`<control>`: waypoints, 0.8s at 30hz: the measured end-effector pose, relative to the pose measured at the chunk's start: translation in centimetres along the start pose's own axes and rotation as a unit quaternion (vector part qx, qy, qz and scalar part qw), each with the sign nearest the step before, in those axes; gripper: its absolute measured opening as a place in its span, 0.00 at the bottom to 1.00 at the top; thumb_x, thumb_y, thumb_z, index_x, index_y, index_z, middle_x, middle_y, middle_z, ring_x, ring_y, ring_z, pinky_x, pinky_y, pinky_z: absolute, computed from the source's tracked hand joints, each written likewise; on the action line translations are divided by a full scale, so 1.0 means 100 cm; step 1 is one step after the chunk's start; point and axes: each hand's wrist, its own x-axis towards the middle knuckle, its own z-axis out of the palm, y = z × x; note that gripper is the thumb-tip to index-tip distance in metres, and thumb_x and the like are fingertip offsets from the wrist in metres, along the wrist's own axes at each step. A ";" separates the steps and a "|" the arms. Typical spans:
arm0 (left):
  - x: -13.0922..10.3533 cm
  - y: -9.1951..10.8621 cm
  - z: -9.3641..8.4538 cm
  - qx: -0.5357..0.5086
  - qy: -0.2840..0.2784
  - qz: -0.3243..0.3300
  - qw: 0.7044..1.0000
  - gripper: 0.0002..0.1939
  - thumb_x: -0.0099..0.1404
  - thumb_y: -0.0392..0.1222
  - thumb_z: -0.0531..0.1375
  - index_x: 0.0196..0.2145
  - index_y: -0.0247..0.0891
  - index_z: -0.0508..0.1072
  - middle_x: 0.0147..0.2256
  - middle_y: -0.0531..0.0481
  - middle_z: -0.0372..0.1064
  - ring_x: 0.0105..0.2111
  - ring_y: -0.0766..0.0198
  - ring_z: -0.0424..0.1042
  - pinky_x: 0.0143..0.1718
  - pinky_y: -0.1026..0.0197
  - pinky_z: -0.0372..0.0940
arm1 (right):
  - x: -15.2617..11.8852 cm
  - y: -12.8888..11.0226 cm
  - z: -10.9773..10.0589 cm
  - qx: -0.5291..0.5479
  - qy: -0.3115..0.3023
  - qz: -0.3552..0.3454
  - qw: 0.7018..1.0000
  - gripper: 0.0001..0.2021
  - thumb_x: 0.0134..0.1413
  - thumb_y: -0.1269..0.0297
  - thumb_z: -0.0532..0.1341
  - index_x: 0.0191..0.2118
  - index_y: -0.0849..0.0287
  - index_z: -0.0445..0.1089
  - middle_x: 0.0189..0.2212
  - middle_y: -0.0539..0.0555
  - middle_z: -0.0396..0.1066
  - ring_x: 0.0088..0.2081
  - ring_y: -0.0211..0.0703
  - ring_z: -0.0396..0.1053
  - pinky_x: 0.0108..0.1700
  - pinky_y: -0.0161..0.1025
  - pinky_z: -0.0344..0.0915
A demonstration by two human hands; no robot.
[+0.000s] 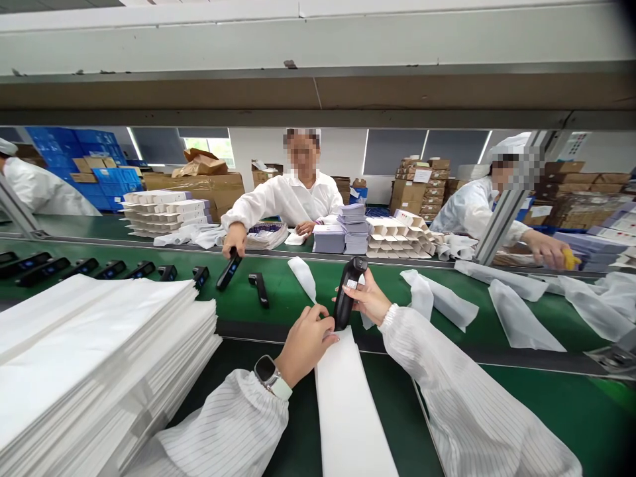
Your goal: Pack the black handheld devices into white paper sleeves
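My right hand [370,299] is closed around a black handheld device [344,305] with a rounded head and a small white label. The device stands nearly upright, its lower end at the top opening of a long white sleeve bag [348,404]. With fingers bent, my left hand [309,341] pinches the upper edge of that bag, close to the device's base. A watch sits on my left wrist. The bag stretches toward me over the dark green work surface. To my left rises a thick stack of flat white bags [99,331].
Several similar black devices [110,269] lie along the green conveyor belt [283,291], one more [258,289] nearer the middle. Filled-looking white sleeves [521,315] lie on the right. Across the belt, a co-worker's hand [234,238] holds a device; cartons [397,237] stand beside that person.
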 end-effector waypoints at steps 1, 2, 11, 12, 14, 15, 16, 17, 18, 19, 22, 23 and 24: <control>0.000 0.000 0.000 0.002 0.002 0.000 1.000 0.04 0.54 0.39 0.56 0.23 0.38 0.65 0.37 0.50 0.57 0.38 0.60 0.57 0.35 0.61 0.55 | 0.000 0.000 0.000 -0.001 -0.001 0.003 1.000 0.30 0.38 0.61 0.61 0.47 0.45 0.43 0.29 0.47 0.66 0.29 0.42 0.70 0.30 0.44 0.66; 0.000 -0.001 0.000 0.001 0.003 -0.002 1.000 0.06 0.54 0.40 0.56 0.22 0.38 0.65 0.37 0.50 0.57 0.38 0.60 0.57 0.35 0.61 0.55 | 0.000 0.000 0.001 -0.002 -0.001 0.007 1.000 0.29 0.39 0.61 0.61 0.46 0.45 0.44 0.29 0.47 0.66 0.28 0.42 0.70 0.29 0.44 0.66; 0.005 0.004 -0.004 -0.157 0.037 -0.073 0.984 0.11 0.52 0.47 0.57 0.21 0.37 0.66 0.35 0.49 0.57 0.37 0.59 0.60 0.39 0.59 0.56 | -0.003 -0.001 0.010 -0.022 -0.001 0.027 0.999 0.19 0.41 0.55 0.58 0.39 0.51 0.50 0.22 0.45 0.64 0.25 0.40 0.69 0.30 0.43 0.65; 0.005 0.004 -0.005 -0.166 0.035 -0.076 0.982 0.11 0.51 0.47 0.58 0.21 0.37 0.66 0.35 0.49 0.57 0.37 0.60 0.61 0.39 0.59 0.56 | -0.002 -0.001 0.010 -0.028 0.004 0.018 0.999 0.19 0.41 0.55 0.58 0.38 0.51 0.51 0.22 0.45 0.63 0.25 0.40 0.68 0.30 0.42 0.65; 0.005 0.005 -0.006 -0.171 0.030 -0.071 0.982 0.11 0.50 0.48 0.59 0.21 0.37 0.65 0.35 0.50 0.56 0.36 0.60 0.61 0.39 0.60 0.56 | 0.000 -0.002 0.008 -0.035 0.029 -0.008 0.999 0.18 0.40 0.55 0.58 0.37 0.52 0.52 0.22 0.46 0.63 0.26 0.40 0.68 0.30 0.40 0.65; 0.005 0.006 -0.006 -0.166 0.027 -0.063 0.984 0.12 0.49 0.48 0.60 0.21 0.37 0.65 0.35 0.51 0.56 0.37 0.60 0.60 0.40 0.60 0.56 | 0.001 -0.004 0.006 -0.032 0.045 -0.023 0.998 0.17 0.41 0.55 0.58 0.37 0.52 0.52 0.23 0.46 0.64 0.26 0.40 0.68 0.30 0.40 0.65; 0.004 0.006 -0.006 -0.156 0.026 -0.054 0.986 0.12 0.49 0.47 0.60 0.21 0.37 0.64 0.35 0.51 0.56 0.38 0.60 0.59 0.40 0.60 0.56 | 0.002 -0.005 0.004 -0.023 0.061 -0.039 0.997 0.17 0.41 0.54 0.58 0.37 0.51 0.52 0.24 0.47 0.64 0.27 0.41 0.68 0.30 0.40 0.65; 0.004 0.007 -0.006 -0.143 0.027 -0.043 0.988 0.12 0.48 0.47 0.61 0.21 0.37 0.64 0.36 0.52 0.55 0.39 0.60 0.59 0.41 0.60 0.55 | 0.003 -0.007 0.001 -0.010 0.073 -0.055 0.996 0.17 0.42 0.54 0.57 0.37 0.50 0.52 0.25 0.47 0.64 0.28 0.41 0.68 0.29 0.39 0.65; 0.003 0.007 -0.006 -0.127 0.028 -0.031 0.991 0.11 0.47 0.46 0.61 0.21 0.37 0.65 0.36 0.52 0.55 0.39 0.60 0.58 0.42 0.60 0.55 | 0.004 -0.008 -0.001 0.005 0.080 -0.070 0.994 0.17 0.43 0.53 0.57 0.38 0.50 0.51 0.26 0.47 0.63 0.29 0.41 0.68 0.29 0.39 0.65; 0.003 0.008 -0.006 -0.111 0.029 -0.017 0.993 0.11 0.47 0.46 0.62 0.20 0.37 0.65 0.36 0.52 0.55 0.40 0.60 0.57 0.42 0.60 0.54 | 0.004 -0.010 -0.004 0.019 0.080 -0.083 0.993 0.16 0.43 0.53 0.56 0.38 0.49 0.51 0.27 0.47 0.63 0.29 0.41 0.68 0.30 0.39 0.65; 0.002 0.008 -0.005 -0.071 0.037 0.023 0.997 0.11 0.47 0.45 0.62 0.20 0.37 0.65 0.37 0.52 0.54 0.41 0.60 0.56 0.42 0.60 0.53 | 0.003 -0.013 -0.006 0.046 0.067 -0.104 0.991 0.16 0.44 0.54 0.56 0.38 0.49 0.51 0.28 0.47 0.62 0.30 0.40 0.68 0.31 0.39 0.65; 0.002 0.009 -0.005 -0.062 0.041 0.033 0.997 0.11 0.48 0.45 0.62 0.20 0.37 0.65 0.37 0.52 0.54 0.41 0.60 0.55 0.42 0.60 0.53 | 0.003 -0.014 -0.005 0.050 0.060 -0.105 0.991 0.16 0.44 0.55 0.56 0.38 0.49 0.51 0.28 0.47 0.62 0.29 0.40 0.68 0.31 0.39 0.65; 0.002 0.009 -0.005 -0.056 0.047 0.038 0.997 0.11 0.48 0.45 0.62 0.20 0.37 0.65 0.37 0.52 0.54 0.41 0.60 0.55 0.43 0.60 0.53 | 0.002 -0.014 -0.004 0.052 0.054 -0.103 0.992 0.16 0.44 0.55 0.57 0.38 0.49 0.51 0.28 0.47 0.62 0.29 0.40 0.68 0.31 0.40 0.65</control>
